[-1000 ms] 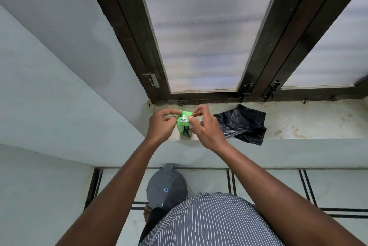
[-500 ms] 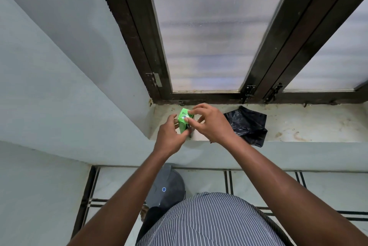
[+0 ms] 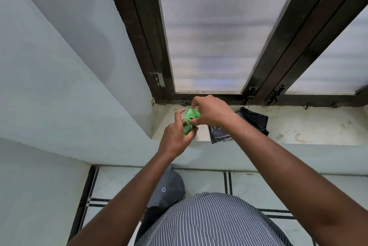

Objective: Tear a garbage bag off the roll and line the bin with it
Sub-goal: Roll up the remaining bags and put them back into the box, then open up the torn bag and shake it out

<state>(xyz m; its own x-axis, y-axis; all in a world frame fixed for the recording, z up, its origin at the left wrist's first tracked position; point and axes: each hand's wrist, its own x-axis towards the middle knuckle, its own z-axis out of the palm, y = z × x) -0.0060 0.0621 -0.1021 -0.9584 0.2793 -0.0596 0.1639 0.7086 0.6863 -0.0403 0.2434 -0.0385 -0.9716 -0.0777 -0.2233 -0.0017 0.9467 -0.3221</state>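
A small garbage bag roll in a bright green wrapper [image 3: 190,121] is held over the window sill [image 3: 298,126] between both hands. My left hand [image 3: 176,136] grips its lower end from below. My right hand [image 3: 213,111] pinches the upper end of the wrapper with thumb and fingers. A loose crumpled black garbage bag [image 3: 253,124] lies on the sill just right of my right wrist, partly hidden by the forearm. The grey bin [image 3: 169,190], lid shut with a small blue dot, stands on the floor below the sill, partly behind my left arm.
Dark-framed frosted window [image 3: 209,36] rises straight behind the sill. A pale wall [image 3: 59,86] closes in on the left. Light floor tiles with dark lines [image 3: 258,186] lie below. My striped shirt [image 3: 209,221] fills the bottom middle.
Both hands moved slightly toward the window with the green roll. My right hand shifted over the top of the wrapper, and my left hand dropped under it.
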